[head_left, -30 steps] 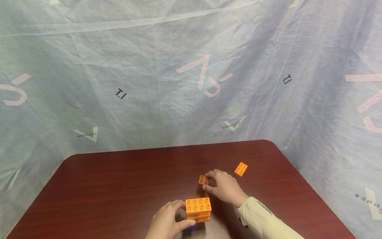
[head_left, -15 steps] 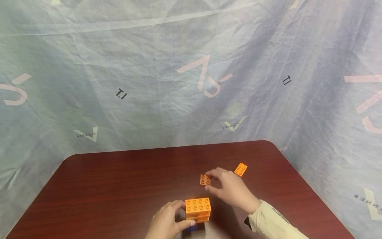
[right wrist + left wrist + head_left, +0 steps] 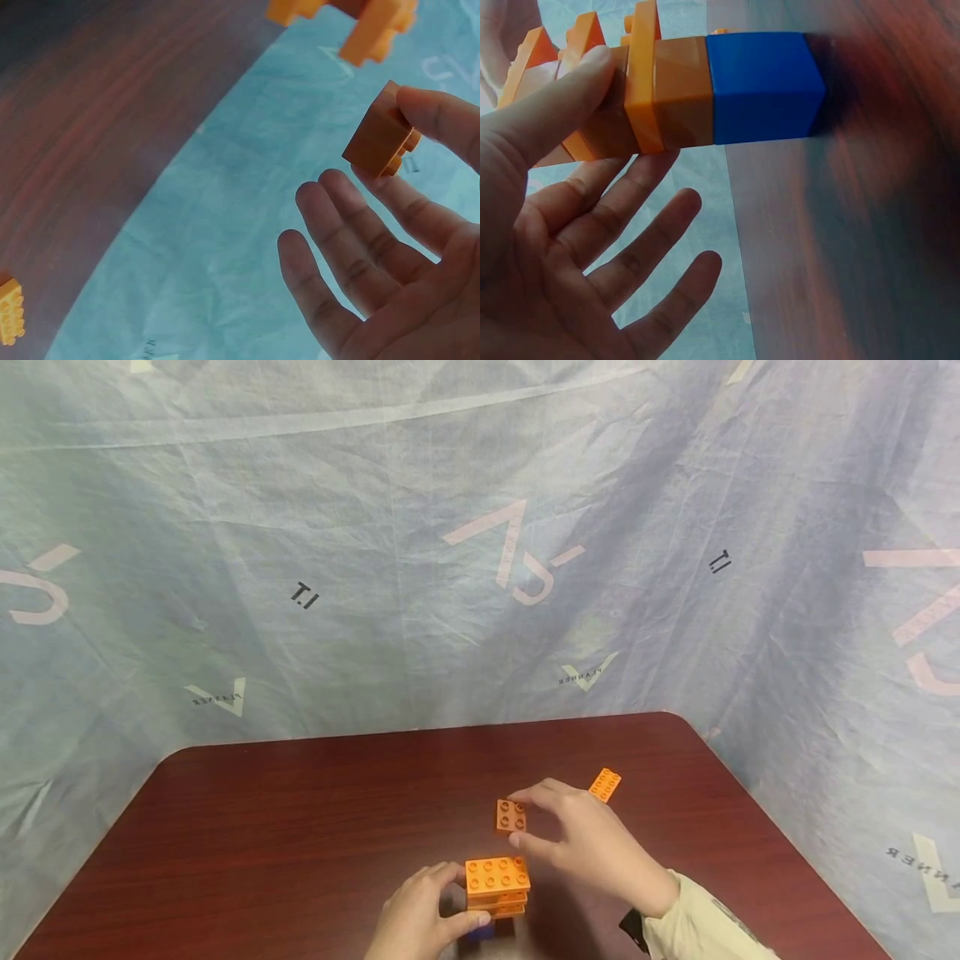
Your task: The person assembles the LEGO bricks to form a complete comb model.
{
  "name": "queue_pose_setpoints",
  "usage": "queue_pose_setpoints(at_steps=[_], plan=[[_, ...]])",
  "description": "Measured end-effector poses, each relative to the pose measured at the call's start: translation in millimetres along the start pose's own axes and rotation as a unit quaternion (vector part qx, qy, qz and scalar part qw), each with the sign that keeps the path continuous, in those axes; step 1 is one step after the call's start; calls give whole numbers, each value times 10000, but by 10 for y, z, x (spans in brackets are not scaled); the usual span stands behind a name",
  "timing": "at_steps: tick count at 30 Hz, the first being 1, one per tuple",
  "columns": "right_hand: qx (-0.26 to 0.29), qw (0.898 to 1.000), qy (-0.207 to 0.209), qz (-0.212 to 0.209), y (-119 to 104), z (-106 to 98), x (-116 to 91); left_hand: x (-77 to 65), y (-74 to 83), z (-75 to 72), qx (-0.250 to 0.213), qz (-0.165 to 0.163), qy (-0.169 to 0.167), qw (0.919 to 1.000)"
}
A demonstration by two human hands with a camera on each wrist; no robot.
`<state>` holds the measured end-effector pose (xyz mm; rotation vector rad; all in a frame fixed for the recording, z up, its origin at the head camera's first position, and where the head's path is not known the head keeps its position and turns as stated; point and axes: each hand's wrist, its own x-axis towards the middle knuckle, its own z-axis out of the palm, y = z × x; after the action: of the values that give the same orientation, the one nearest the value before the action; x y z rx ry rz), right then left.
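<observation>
My left hand (image 3: 420,906) steadies an upright tower of toy building bricks (image 3: 498,878) at the table's near side, thumb on one face and fingers on the opposite one. Seen from the left wrist, the tower has a blue brick (image 3: 765,88) at its base, with brown-orange bricks and wider orange plates alternating above. Between thumb and index finger, my right hand (image 3: 588,839) pinches a small brown-orange brick (image 3: 512,816) with its studs up. That brick hangs in the air just beyond the tower, apart from it. In the right wrist view, the other fingers stay off the small brick (image 3: 379,135).
A loose orange plate (image 3: 606,783) with studs lies on the dark red table (image 3: 300,827), beyond my right hand and partly covered by it. Pale printed cloth (image 3: 390,568) hangs behind the table and along its sides.
My right hand has lifted the small brick higher and drawn back a little toward me, now covering part of the loose plate. Left hand and tower have stayed put.
</observation>
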<state>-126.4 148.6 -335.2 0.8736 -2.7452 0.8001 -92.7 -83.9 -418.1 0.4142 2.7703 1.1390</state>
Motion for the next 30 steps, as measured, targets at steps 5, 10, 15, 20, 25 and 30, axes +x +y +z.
queue_pose_setpoints(at_steps=[5,10,15,20,25,30], plan=[[32,9996,-103,-255,-94,-61,-36,-11,-1,5,83,100,76,9999],[149,9982,-318,-488,-174,-74,-58,-16,-7,5,164,163,129,9996],[214,9969,-532,-538,-216,-23,-57,-25,-12,6,102,214,170,9996],[255,9956,-698,-562,-233,46,-43,-14,-10,-3,-29,167,71,9998],[205,9949,-841,-521,-247,56,-29,-14,-11,-5,-2,196,40,9998],[102,9939,-949,-556,-254,43,-9,-14,-9,-7,-11,191,22,9998]])
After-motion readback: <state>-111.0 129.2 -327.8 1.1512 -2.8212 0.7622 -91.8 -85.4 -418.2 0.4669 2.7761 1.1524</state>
